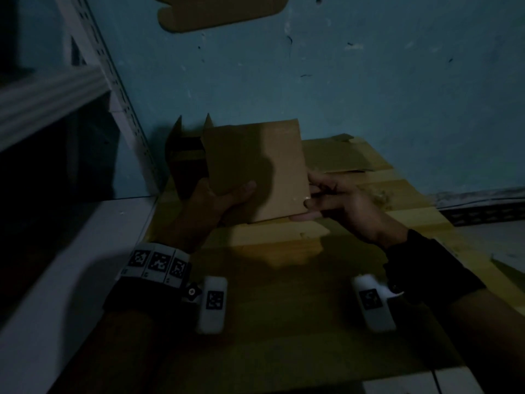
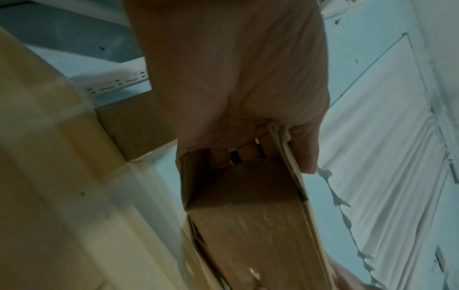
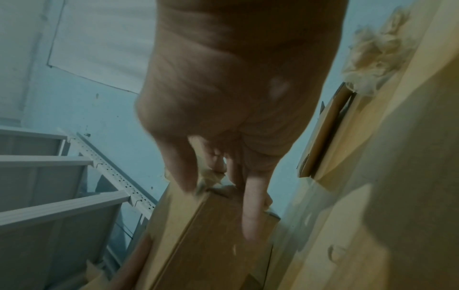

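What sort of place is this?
Probably a storeroom or packing corner: slotted metal shelving, flattened cardboard on the wooden worktop, and a small cardboard box gripped by the left hand and right hand.

wall [image 1: 369, 81]: blue-green paint, scuffed, with dark flecks and pale chips all over. A flat brown cardboard cutout [image 1: 221, 12] is stuck up high.
panel [image 2: 385, 137]: pale white sheet with a thin border, shows in both wrist views. Can't tell if it's on the wall or the ceiling.
rack: white metal, left side. Slotted upright [image 1: 112, 81], ribbed shelf [image 1: 51, 100], black void under it.
ledge [image 1: 71, 251]: white and flat, below the rack, meets the left edge of the bench.
bench [image 1: 412, 214]: yellow wooden planks, far end against the wall.
floor: dark band [image 1: 483, 214] at the wall foot on the right, white tiles [image 1: 454, 382] at lower right.
light: dim with hard shadows. Brighter patches mid-bench and on the ledge.
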`<action>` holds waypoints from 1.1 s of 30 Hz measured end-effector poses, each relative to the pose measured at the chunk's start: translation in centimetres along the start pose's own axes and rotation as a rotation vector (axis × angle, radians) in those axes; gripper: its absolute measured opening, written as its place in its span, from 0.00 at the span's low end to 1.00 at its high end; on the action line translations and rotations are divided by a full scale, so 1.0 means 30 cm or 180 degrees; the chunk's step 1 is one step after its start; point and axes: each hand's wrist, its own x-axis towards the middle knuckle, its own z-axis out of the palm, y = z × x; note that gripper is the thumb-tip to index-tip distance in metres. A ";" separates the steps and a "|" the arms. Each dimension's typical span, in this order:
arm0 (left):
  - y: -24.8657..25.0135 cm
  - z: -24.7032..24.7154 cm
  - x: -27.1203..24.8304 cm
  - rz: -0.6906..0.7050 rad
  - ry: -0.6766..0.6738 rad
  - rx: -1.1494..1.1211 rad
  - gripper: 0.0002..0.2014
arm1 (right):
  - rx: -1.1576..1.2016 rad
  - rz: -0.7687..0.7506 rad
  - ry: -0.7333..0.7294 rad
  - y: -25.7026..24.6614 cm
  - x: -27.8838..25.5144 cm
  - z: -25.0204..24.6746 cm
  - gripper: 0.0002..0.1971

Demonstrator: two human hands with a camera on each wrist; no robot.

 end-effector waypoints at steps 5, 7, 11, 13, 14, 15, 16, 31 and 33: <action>-0.002 -0.022 0.008 -0.0038 0.0040 -0.0049 0.40 | 0.0335 0.0054 -0.0008 0.007 0.010 -0.003 0.37; 0.000 -0.022 0.008 -0.0025 0.0026 -0.0064 0.41 | 0.0296 0.0072 0.0075 0.007 0.014 -0.007 0.35; 0.009 -0.021 0.008 0.0092 0.0128 -0.0055 0.32 | -0.0505 -0.0141 0.0924 -0.014 0.003 -0.024 0.15; 0.013 -0.015 0.006 0.0103 0.0164 -0.0011 0.28 | -0.0816 -0.0269 0.0991 -0.017 -0.002 -0.028 0.06; 0.012 -0.014 0.008 0.0089 0.0166 0.0008 0.26 | -0.0864 -0.0302 0.0936 -0.015 -0.003 -0.027 0.05; 0.012 -0.014 0.009 0.0076 0.0173 0.0021 0.22 | -0.0867 -0.0318 0.0873 -0.014 -0.004 -0.026 0.04; 0.015 -0.015 0.008 0.0074 0.0170 0.0016 0.18 | -0.0833 -0.0329 0.0834 -0.013 -0.005 -0.026 0.04; 0.015 -0.025 -0.005 0.0038 -0.0033 -0.0622 0.31 | -0.0565 -0.0126 0.1448 0.003 0.011 -0.072 0.07; 0.010 -0.021 -0.004 0.0038 -0.0027 -0.0666 0.31 | -0.0741 -0.0123 0.1482 -0.002 0.011 -0.072 0.07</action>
